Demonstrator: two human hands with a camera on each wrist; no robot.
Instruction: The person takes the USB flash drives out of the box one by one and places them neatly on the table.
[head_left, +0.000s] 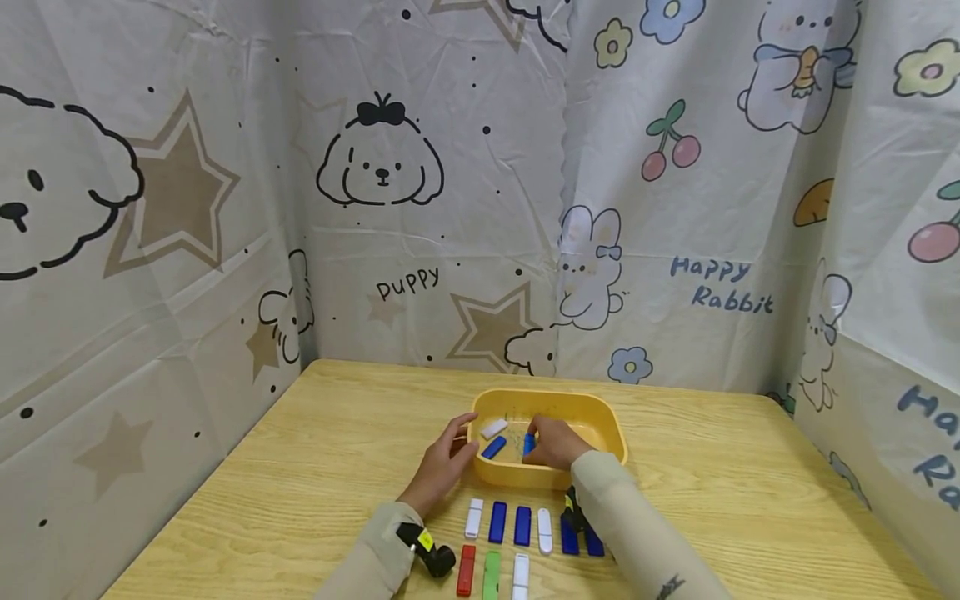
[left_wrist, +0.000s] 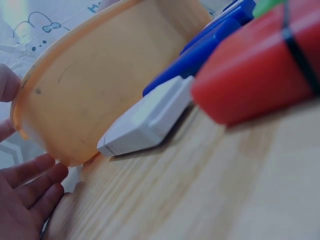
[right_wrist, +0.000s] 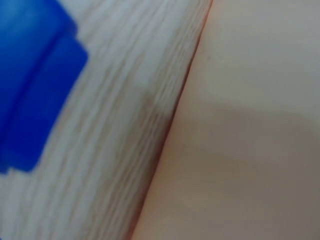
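A yellow tub (head_left: pixel 517 476) stands on the table. Inside it lie a white USB stick (head_left: pixel 493 429) and a blue USB stick (head_left: pixel 493 447). My right hand (head_left: pixel 557 443) reaches over the near rim and pinches another blue USB stick (head_left: pixel 528 444) inside the tub; the hand is out of sight in the right wrist view. My left hand (head_left: pixel 442 467) rests against the tub's left side with fingers loosely extended; in the left wrist view its fingers (left_wrist: pixel 42 175) touch the orange-looking tub wall (left_wrist: pixel 100 85). It holds nothing.
Capped sticks lie in two rows before the tub: several white and blue ones (head_left: pixel 497 522) behind, then red (head_left: pixel 466 570), green (head_left: pixel 491 575) and white (head_left: pixel 521 575) nearer. My right forearm (head_left: pixel 637 517) partly covers the right end. Patterned cloth (head_left: pixel 420 250) hangs around the wooden table (head_left: pixel 300 483).
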